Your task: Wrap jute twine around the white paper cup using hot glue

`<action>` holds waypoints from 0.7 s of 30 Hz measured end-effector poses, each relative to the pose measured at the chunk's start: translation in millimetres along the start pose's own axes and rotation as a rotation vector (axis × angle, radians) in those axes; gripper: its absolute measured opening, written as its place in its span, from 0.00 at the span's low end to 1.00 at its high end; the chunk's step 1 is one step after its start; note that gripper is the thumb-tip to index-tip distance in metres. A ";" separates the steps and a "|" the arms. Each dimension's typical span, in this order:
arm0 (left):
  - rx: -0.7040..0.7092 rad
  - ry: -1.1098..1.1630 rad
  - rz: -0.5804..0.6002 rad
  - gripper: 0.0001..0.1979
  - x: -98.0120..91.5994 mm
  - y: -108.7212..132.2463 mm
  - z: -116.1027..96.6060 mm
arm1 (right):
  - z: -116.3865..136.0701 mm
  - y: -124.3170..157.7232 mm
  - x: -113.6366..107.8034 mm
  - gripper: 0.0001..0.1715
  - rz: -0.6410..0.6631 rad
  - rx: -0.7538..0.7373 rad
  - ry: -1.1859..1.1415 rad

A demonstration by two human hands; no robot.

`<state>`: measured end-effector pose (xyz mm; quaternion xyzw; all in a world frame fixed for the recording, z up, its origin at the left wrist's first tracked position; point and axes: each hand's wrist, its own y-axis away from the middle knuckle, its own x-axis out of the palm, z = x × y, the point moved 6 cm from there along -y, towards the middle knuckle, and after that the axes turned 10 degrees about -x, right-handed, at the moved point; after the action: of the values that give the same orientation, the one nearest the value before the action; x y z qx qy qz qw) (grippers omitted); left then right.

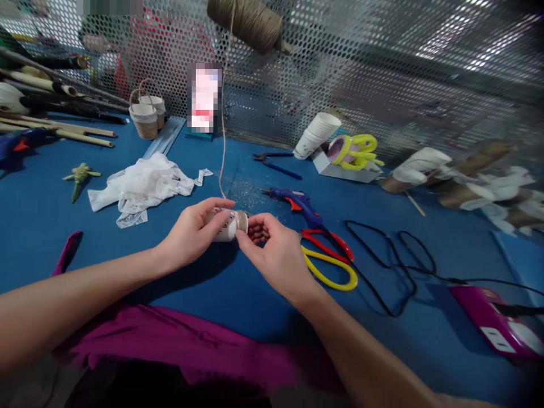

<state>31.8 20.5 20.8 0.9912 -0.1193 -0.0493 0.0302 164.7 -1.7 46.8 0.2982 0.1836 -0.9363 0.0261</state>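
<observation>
My left hand (195, 229) is closed round a small white paper cup (224, 233) that lies on its side above the blue table. Brown twine (242, 221) is wound round the cup's right end, near the rim. There my right hand (274, 249) pinches the wound part between thumb and fingers. From the hands a loose strand of twine (224, 141) runs up to a large spool (250, 24) hanging at the top. Right of the hands lie a blue glue gun (300, 205) and scissors (331, 280) with red and yellow handles.
White lace (147, 184) lies at left, before two small twine-covered baskets (143, 122). Pliers (278, 164), stacked paper cups (317, 135) and a box (346, 170) stand near the perforated metal screen (382, 73). A black cable (397, 266) loops towards a purple power strip (495, 326).
</observation>
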 end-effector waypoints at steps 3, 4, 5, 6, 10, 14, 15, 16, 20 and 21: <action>0.007 -0.013 -0.006 0.14 0.1 0.4 0.0 | -0.7 -0.3 0.9 0.04 -0.003 -0.004 0.018; 0.010 -0.017 -0.006 0.14 0.2 0.6 -0.1 | -0.9 -0.3 1.0 0.03 -0.004 -0.005 0.025; 0.014 -0.022 -0.008 0.14 0.1 0.7 -0.5 | -1.2 -0.3 1.0 0.03 -0.005 -0.007 0.031; 0.017 -0.026 -0.010 0.14 0.0 0.9 -0.9 | -1.5 -0.3 1.2 0.03 -0.003 -0.007 0.035; 0.015 -0.052 -0.018 0.13 -0.3 1.5 -2.1 | -2.7 0.1 2.0 0.04 0.013 0.003 0.030; 0.034 -0.067 -0.015 0.13 -0.2 1.6 -3.4 | -3.0 0.0 2.1 0.03 0.017 0.003 0.034; 0.041 -0.066 -0.010 0.12 0.0 1.5 -3.6 | -2.9 -0.3 2.0 0.03 0.018 0.000 0.034; 0.048 -0.069 -0.007 0.12 0.1 1.4 -3.7 | -3.0 -0.6 2.0 0.03 0.019 -0.001 0.034; 0.077 -0.123 -0.014 0.12 -0.8 0.5 -3.9 | -3.5 -1.3 2.3 0.03 0.015 0.003 0.029; 0.087 -0.144 -0.017 0.12 -1.1 0.1 -4.1 | -3.5 -1.1 2.6 0.03 0.012 0.006 0.026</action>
<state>31.1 20.9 25.1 0.9864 -0.1150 -0.1157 -0.0219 164.3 0.7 43.1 0.3116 0.1793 -0.9327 0.0285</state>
